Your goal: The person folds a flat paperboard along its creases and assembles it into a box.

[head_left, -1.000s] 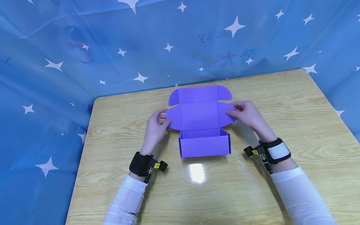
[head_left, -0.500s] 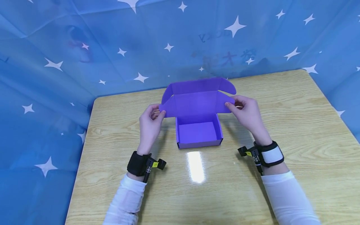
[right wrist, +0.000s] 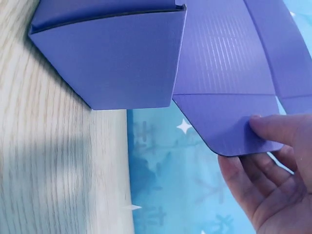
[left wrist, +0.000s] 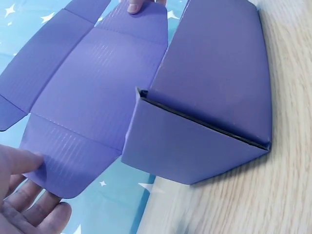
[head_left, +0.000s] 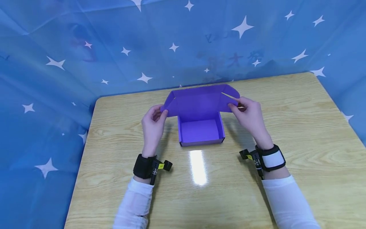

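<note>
A purple cardboard box (head_left: 200,131) sits on the wooden table, its bare inside facing up in the head view. The lid (head_left: 198,98) stands raised at the back, with its front flap (head_left: 200,90) bent forward along the top. My left hand (head_left: 152,125) pinches the lid's left side flap (left wrist: 68,158) between thumb and fingers. On the other side, my right hand (head_left: 251,116) grips the right side flap (right wrist: 234,124) the same way, thumb on the inner face. Both wrist views show the box's outer side walls, and the far corners are partly hidden there.
The wooden table (head_left: 120,184) spreads around the box. Behind it and along the left hangs a blue curtain (head_left: 114,28) with white stars. Each wrist wears a black strap with a small camera.
The lid has swung from leaning back to raised, and the box has gone from showing its front wall to showing its inside. Lately the lid has dipped slightly; both hands keep their hold.
</note>
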`<state>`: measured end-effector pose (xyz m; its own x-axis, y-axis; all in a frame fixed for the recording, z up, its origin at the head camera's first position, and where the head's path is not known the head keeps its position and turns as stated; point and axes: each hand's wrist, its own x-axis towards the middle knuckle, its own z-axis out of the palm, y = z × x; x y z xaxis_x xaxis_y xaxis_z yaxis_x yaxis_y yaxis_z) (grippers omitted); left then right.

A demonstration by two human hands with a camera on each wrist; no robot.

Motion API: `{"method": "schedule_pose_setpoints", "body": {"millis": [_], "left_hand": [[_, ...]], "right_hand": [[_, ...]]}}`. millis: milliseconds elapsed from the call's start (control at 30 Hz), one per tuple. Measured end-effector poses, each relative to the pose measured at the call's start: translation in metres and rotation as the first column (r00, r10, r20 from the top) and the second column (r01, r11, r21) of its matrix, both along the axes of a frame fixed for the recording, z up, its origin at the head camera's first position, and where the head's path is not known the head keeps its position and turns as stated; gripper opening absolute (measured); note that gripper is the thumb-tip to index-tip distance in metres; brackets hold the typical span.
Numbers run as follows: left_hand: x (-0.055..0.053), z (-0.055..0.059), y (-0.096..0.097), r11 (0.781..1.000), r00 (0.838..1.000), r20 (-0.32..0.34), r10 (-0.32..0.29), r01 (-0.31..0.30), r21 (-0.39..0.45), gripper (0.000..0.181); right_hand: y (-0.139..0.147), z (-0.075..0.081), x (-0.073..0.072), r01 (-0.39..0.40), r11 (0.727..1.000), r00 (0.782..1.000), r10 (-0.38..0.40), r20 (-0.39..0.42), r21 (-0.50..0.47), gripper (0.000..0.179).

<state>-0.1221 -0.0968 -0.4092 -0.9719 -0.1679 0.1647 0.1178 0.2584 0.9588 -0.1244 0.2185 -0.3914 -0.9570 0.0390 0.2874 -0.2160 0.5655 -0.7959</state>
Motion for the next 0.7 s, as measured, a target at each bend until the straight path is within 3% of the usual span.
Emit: {"method": "schedule_pose_setpoints", "body": {"millis": [467,700], "left_hand": [[0.0063,0.0025,-0.0075,1.000,0.998,-0.059,-0.006,0.006,-0.003,0.023],[0.0070,0.0042,-0.0052,1.000,0.999,-0.039,-0.007,0.006,-0.026,0.023]], "right_hand": [[-0.0012,-0.0028,0.0032,-0.019,0.999,0.999,0.020,-0.036,0.031,0.020],[-0.0045,-0.0006,0.0043,-0.011,0.998,0.998,0.015,-0.054,0.066,0.018]]}}
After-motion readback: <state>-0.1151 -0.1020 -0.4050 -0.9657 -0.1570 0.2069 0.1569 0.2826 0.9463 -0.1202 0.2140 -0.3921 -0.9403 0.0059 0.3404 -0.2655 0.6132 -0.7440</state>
